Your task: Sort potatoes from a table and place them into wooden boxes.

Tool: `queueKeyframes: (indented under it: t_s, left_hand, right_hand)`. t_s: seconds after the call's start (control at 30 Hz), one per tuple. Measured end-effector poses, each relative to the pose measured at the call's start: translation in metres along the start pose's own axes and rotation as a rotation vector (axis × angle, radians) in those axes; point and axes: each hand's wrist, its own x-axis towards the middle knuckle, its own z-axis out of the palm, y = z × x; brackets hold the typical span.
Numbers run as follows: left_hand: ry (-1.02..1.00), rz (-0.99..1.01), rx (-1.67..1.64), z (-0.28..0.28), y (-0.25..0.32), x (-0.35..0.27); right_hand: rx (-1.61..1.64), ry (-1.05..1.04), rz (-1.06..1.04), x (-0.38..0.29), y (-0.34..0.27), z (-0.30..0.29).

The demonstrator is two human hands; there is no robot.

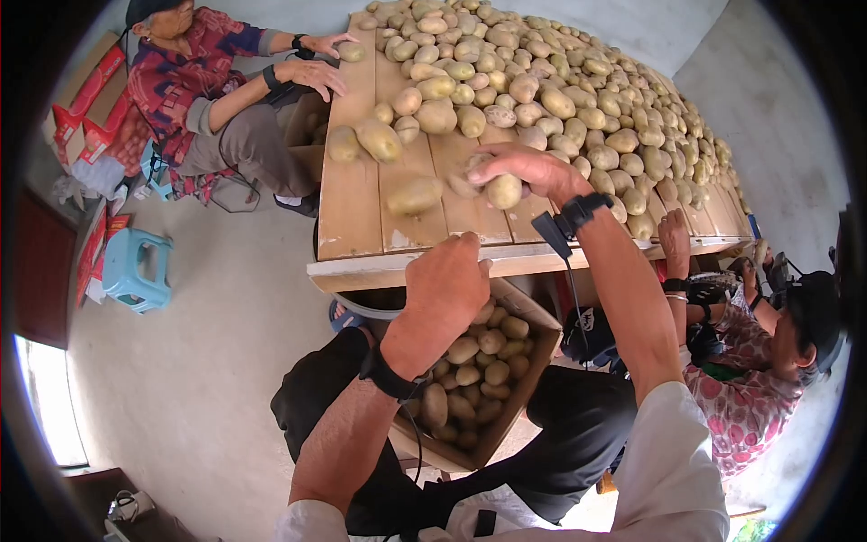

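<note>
Potatoes (582, 101) lie heaped over the far part of a wooden plank table (345, 217). My right hand (528, 169) is over the near part of the tabletop, its fingers curled around a potato (504, 192); another blurred potato (467, 177) is at its fingertips. My left hand (448, 291) is at the table's front edge with the fingers curled in; whether it holds anything is hidden. A single potato (414, 196) lies on the planks between the hands and the left side. Below the table edge, a cardboard box (501, 440) full of potatoes stands between my knees.
At the upper left sits a person (196, 101), hands at the table's left edge near a potato. Another person (745, 386) sits at the right, a hand at the front edge. A blue plastic stool (139, 271) and red cartons (91, 108) are on the left.
</note>
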Motion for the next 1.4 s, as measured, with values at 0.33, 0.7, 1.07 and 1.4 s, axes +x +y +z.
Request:
queueKeyframes:
  t_s: [0.33,0.7,1.07,1.4]
  left_hand:
    - [0.089,-0.117,0.079,0.003,0.001,0.011]
    - [0.087,-0.055,0.159,0.016,0.008,0.031]
    - [0.162,0.139,0.162,0.048,0.009,0.048]
    - [0.141,0.134,0.149,0.047,0.01,0.049]
  right_hand:
    - [-0.19,0.232,-0.08,-0.045,0.034,0.022]
    - [-0.545,0.276,-0.087,-0.08,0.039,0.044]
    - [-0.138,0.37,-0.131,-0.099,0.074,0.023]
    - [-0.429,0.541,-0.032,-0.14,0.093,0.024]
